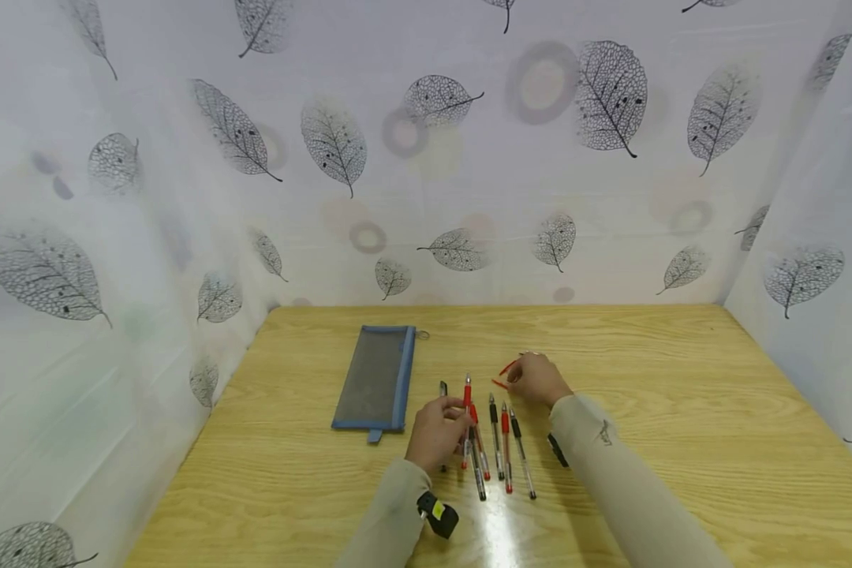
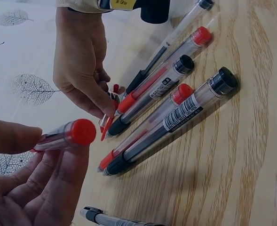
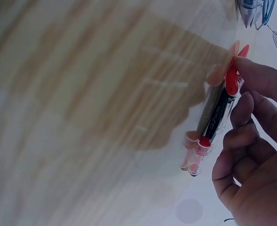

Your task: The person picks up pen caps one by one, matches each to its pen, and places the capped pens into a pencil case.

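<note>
Left hand (image 1: 436,434): positioned at the lower centre of the head view. Grip closed to a pinch; thumb and fingers hold a red pen (image 1: 467,392). The pen is raised, its metal-coloured tip toward the top of the frame and its red end plug facing the left wrist camera. No cap is fitted on the tip.

Right hand (image 1: 536,379): positioned right of centre. Thumb and forefinger are brought together on a clear cap part (image 3: 219,113) with a black label; the other fingers are curled. Two red clips (image 3: 231,80) show at this grip; whether they belong to one cap or two cannot be told.

On the bench (image 1: 681,442), a group of five pens (image 1: 506,446), red and black, lies at lower centre, tips toward the top of the frame. Their tips appear bare. A separate black pen (image 2: 114,219) lies at the bottom edge of the left wrist view; its cap state is unclear.

Status, by judgement: cap and pen are apart, and capping is outstanding on the held pen and apparently on the five. The mesh pouch (image 1: 372,379) lies flat, left of the left hand; all visible pens are outside it.
</note>
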The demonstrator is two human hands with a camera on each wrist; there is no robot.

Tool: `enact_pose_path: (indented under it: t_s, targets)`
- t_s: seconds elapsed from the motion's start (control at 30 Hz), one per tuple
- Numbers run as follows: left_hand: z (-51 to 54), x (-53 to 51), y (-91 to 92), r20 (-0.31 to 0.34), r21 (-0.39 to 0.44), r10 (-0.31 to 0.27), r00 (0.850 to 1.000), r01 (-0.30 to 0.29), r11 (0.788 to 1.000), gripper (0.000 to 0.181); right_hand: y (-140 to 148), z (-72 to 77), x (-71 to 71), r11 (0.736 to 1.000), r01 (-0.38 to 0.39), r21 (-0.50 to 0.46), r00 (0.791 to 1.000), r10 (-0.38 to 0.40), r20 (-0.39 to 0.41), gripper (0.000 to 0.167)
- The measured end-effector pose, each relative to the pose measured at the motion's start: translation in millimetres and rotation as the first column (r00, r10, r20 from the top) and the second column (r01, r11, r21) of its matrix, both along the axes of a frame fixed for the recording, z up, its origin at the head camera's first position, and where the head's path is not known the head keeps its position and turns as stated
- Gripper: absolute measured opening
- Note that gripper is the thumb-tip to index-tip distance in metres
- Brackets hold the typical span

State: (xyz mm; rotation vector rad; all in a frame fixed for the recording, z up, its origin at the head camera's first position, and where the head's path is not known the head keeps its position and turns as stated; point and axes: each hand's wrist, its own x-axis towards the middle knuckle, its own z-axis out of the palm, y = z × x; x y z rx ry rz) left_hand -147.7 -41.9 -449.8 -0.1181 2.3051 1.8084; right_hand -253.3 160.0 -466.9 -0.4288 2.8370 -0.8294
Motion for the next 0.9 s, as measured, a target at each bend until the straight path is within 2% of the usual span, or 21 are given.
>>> enact_pose_path:
  t_s: [0.27,0.5,0.73,0.9]
  targets:
    - [-3.9,1.0,-3.0,-0.028,-0.038,-0.019,0.999,0.018,0.999,0.028,0,-1.0,0.6,1.000,0.004,-0.007,1.000,-0.004,0.007,0.008]
    - [-5.8,1.2,-2.5,-0.039,-0.023,-0.025,0.999,0.025,0.999,0.029,2,-3.0,1.9,1.000,0.005,-0.006,1.000,-0.005,-0.021,0.005]
    - [-3.6,3.5,-1.2,-0.042,-0.012,-0.031,0.999,0.030,0.999,0.027,6,-0.3,5.1,0.998,0.014,-0.063,0.999,-0.015,-0.028,0.004]
    - [-3.6,4.1,-0.3,-0.058,-0.053,-0.028,0.998,0.025,0.998,0.024,10,2.8,7.9,0.991,0.039,-0.127,0.999,-0.042,-0.020,0.006]
